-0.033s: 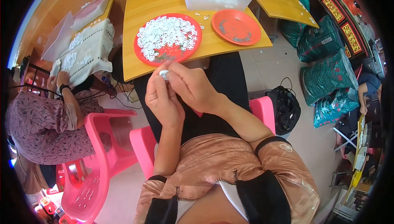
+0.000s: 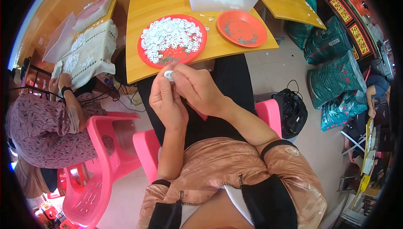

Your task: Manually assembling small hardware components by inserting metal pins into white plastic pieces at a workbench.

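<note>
My left hand and my right hand meet just off the near edge of the table. Between their fingertips is pinched a small white oval plastic piece with an opening in it. Whether a pin is also in my fingers is hidden. Just beyond my hands, a red plate carries a heap of similar white pieces, with thin grey metal pins along its near side. To its right, an orange-red plate holds more grey pins.
A clear plastic bin of white pieces stands at the table's far side. At left, a person sits on a pink chair by a cloth-covered table. Green sacks and a black bag rest at right.
The white piece has turned slightly in my fingertips, so that more of its face shows. Both hands have barely shifted.
</note>
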A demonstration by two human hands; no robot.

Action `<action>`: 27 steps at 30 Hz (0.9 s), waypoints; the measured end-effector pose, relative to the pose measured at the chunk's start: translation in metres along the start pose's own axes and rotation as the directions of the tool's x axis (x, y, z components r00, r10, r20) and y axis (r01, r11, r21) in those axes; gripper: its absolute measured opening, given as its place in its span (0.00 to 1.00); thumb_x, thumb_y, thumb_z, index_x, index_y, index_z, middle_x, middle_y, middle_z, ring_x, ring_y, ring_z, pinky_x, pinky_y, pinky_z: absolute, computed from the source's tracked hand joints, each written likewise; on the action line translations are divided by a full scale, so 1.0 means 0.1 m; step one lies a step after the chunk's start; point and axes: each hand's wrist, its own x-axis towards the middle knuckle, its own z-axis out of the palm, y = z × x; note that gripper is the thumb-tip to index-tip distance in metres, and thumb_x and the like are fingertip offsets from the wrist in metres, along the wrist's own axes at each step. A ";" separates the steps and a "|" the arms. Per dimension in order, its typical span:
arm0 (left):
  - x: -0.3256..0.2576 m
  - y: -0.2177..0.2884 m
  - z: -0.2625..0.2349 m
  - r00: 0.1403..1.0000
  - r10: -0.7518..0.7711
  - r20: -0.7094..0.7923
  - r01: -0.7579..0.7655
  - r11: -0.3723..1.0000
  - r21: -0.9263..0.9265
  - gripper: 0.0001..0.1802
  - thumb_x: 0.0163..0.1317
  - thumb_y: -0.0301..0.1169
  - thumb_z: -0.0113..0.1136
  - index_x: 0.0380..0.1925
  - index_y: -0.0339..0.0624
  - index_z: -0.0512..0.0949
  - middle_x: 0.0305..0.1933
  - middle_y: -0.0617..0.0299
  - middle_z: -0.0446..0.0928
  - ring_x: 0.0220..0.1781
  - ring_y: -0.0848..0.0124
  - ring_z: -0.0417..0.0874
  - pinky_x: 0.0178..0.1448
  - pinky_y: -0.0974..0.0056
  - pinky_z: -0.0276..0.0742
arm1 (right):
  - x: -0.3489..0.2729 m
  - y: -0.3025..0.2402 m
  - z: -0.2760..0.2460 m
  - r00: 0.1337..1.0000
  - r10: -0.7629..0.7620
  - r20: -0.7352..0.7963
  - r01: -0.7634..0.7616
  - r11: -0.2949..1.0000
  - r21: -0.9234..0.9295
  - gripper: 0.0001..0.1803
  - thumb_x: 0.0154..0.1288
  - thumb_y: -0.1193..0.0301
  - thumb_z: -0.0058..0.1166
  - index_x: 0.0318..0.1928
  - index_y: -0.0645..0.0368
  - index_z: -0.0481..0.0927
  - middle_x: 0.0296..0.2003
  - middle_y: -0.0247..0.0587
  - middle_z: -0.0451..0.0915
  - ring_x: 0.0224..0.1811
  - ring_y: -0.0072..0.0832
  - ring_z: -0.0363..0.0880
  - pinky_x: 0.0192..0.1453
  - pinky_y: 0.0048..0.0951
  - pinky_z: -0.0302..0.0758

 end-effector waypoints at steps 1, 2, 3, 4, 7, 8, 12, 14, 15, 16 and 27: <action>0.03 0.00 -0.02 0.999 -0.046 0.016 0.046 0.999 -0.012 0.17 0.68 0.31 0.46 0.49 0.27 0.72 0.50 0.49 0.75 0.51 0.69 0.76 0.55 0.67 0.71 | 0.02 -0.04 -0.04 0.986 0.156 0.060 -0.163 0.976 0.141 0.10 0.69 0.68 0.42 0.34 0.62 0.71 0.15 0.37 0.67 0.15 0.24 0.67 0.20 0.23 0.62; 0.06 0.02 -0.04 0.999 -0.041 0.019 0.042 0.999 -0.014 0.17 0.68 0.31 0.46 0.49 0.27 0.72 0.50 0.49 0.75 0.51 0.69 0.76 0.55 0.67 0.71 | 0.03 -0.07 -0.09 0.945 0.297 0.139 -0.324 0.908 0.266 0.12 0.71 0.67 0.40 0.34 0.62 0.72 0.15 0.32 0.67 0.15 0.18 0.63 0.20 0.21 0.59; 0.10 0.04 -0.08 0.991 -0.068 0.114 0.063 0.997 0.045 0.17 0.67 0.30 0.47 0.50 0.27 0.72 0.51 0.49 0.75 0.51 0.68 0.76 0.57 0.66 0.70 | 0.03 -0.05 -0.12 0.947 0.290 0.139 -0.318 0.911 0.264 0.12 0.71 0.67 0.40 0.34 0.62 0.72 0.15 0.32 0.67 0.15 0.18 0.63 0.20 0.21 0.59; 0.15 0.06 -0.11 0.974 -0.098 0.206 0.078 0.991 0.106 0.16 0.66 0.28 0.48 0.50 0.28 0.72 0.52 0.49 0.74 0.52 0.68 0.76 0.58 0.65 0.69 | 0.03 -0.02 -0.15 0.928 0.330 0.172 -0.370 0.863 0.343 0.14 0.71 0.66 0.40 0.33 0.62 0.73 0.15 0.29 0.66 0.16 0.14 0.60 0.19 0.19 0.57; 0.18 0.05 -0.18 0.971 -0.074 0.226 0.037 0.986 0.161 0.15 0.62 0.25 0.52 0.48 0.30 0.74 0.50 0.51 0.76 0.51 0.69 0.76 0.58 0.66 0.68 | 0.02 0.00 -0.17 0.897 0.393 0.204 -0.443 0.807 0.391 0.15 0.71 0.65 0.40 0.33 0.62 0.74 0.15 0.26 0.65 0.16 0.11 0.57 0.19 0.17 0.54; 0.18 0.05 -0.20 0.972 -0.074 0.222 0.031 0.981 0.191 0.14 0.61 0.24 0.53 0.47 0.30 0.75 0.50 0.53 0.76 0.51 0.69 0.76 0.58 0.66 0.68 | 0.02 -0.02 -0.16 0.884 0.424 0.199 -0.468 0.804 0.366 0.16 0.71 0.64 0.40 0.32 0.62 0.74 0.15 0.26 0.65 0.16 0.11 0.58 0.19 0.17 0.55; 0.20 0.00 -0.27 0.978 -0.005 0.208 -0.051 0.964 0.259 0.13 0.60 0.23 0.54 0.45 0.30 0.77 0.48 0.54 0.77 0.49 0.71 0.76 0.55 0.68 0.69 | 0.03 -0.07 -0.15 0.868 0.453 0.201 -0.496 0.795 0.349 0.14 0.71 0.66 0.41 0.33 0.62 0.74 0.15 0.26 0.65 0.17 0.11 0.58 0.19 0.17 0.55; 0.18 0.02 -0.22 0.951 0.121 0.286 -0.235 0.881 0.410 0.12 0.60 0.22 0.54 0.44 0.29 0.77 0.48 0.54 0.77 0.47 0.72 0.76 0.52 0.70 0.70 | 0.01 -0.04 -0.11 0.910 0.382 0.159 -0.412 0.874 0.258 0.12 0.70 0.68 0.42 0.33 0.61 0.74 0.16 0.26 0.66 0.18 0.11 0.59 0.20 0.16 0.55; 0.17 0.06 -0.19 0.944 0.143 0.296 -0.265 0.862 0.431 0.12 0.61 0.22 0.54 0.44 0.29 0.77 0.48 0.54 0.77 0.46 0.73 0.76 0.51 0.71 0.71 | 0.00 -0.06 -0.08 0.911 0.378 0.163 -0.409 0.876 0.257 0.12 0.70 0.68 0.42 0.33 0.61 0.74 0.16 0.26 0.66 0.18 0.11 0.59 0.20 0.16 0.55; 0.16 0.05 -0.17 0.944 0.148 0.295 -0.270 0.862 0.429 0.12 0.61 0.22 0.54 0.44 0.29 0.77 0.48 0.54 0.77 0.46 0.73 0.76 0.51 0.71 0.71 | 0.00 -0.10 -0.05 0.923 0.369 0.105 -0.384 0.898 0.215 0.11 0.70 0.69 0.42 0.33 0.61 0.74 0.16 0.26 0.66 0.18 0.11 0.59 0.20 0.16 0.55; 0.19 0.01 -0.14 0.996 0.003 0.093 -0.037 0.931 0.364 0.14 0.62 0.21 0.51 0.49 0.31 0.74 0.50 0.57 0.75 0.49 0.75 0.76 0.52 0.72 0.70 | 0.07 0.07 -0.13 0.702 0.588 0.401 -0.681 0.388 0.622 0.09 0.68 0.68 0.40 0.36 0.60 0.72 0.21 0.26 0.66 0.16 0.11 0.54 0.19 0.13 0.53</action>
